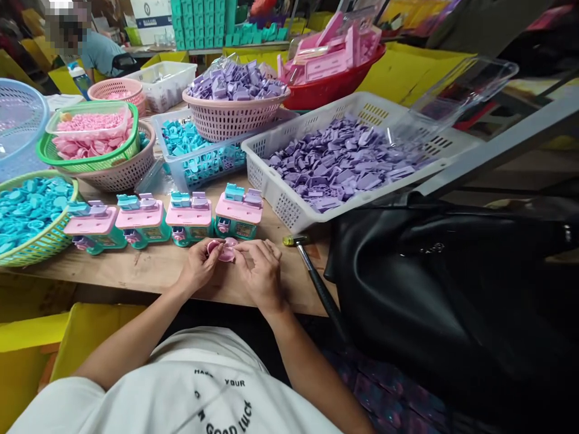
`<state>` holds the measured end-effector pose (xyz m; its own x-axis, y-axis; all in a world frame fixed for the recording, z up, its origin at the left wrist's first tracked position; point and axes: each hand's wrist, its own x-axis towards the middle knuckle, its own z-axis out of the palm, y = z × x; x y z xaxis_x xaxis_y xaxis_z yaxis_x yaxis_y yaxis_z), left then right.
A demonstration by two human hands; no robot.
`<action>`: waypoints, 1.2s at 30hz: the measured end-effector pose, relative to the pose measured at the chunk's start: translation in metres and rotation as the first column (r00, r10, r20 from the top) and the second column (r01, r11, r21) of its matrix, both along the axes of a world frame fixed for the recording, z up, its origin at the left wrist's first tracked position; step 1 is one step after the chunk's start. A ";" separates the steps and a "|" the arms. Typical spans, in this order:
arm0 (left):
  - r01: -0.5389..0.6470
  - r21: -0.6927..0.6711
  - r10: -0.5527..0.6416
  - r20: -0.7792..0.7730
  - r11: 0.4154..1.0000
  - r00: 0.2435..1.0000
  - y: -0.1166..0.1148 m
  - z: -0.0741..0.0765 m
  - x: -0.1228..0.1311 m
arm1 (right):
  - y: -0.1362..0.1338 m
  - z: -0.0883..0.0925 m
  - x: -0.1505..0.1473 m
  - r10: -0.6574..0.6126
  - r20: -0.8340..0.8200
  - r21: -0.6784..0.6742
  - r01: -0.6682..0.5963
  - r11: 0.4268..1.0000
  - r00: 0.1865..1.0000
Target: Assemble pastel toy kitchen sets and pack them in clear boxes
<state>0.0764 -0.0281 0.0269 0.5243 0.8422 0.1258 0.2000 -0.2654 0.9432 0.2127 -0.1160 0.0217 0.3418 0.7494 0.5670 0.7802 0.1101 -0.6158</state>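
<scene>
Near the table's front edge, my left hand (202, 261) pinches a small pink plastic piece (227, 251) between thumb and fingers. On its right side, my right hand (261, 269) touches the same piece with closed fingertips. The piece's finer details are too small to make out. Just behind my hands stands a row of several pink and teal toy units; the rightmost one (239, 214) is closest to my right hand, and another (189, 218) is behind my left hand. Each carries small blue and purple parts on top.
A hammer (312, 268) lies right of my hands, beside a black bag (429, 271). Behind are a white basket (289, 208) of purple parts, a blue basket (169, 158) and a green basket (58, 226) of blue parts. A person (97, 51) is at the far left.
</scene>
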 end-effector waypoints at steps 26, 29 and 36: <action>0.119 0.048 -0.122 0.073 0.992 0.990 0.000 -0.012 -0.001 | 0.017 0.002 -0.019 0.037 -0.021 0.128 -0.034 0.991 0.999; 0.114 0.081 -0.119 0.059 0.990 0.991 -0.001 -0.012 0.000 | 0.015 0.003 -0.019 0.040 -0.021 0.124 -0.037 0.992 0.999; 0.081 0.362 -0.088 0.003 0.928 0.996 -0.001 -0.015 0.000 | 0.012 0.007 -0.020 0.015 0.020 0.097 -0.017 0.995 1.000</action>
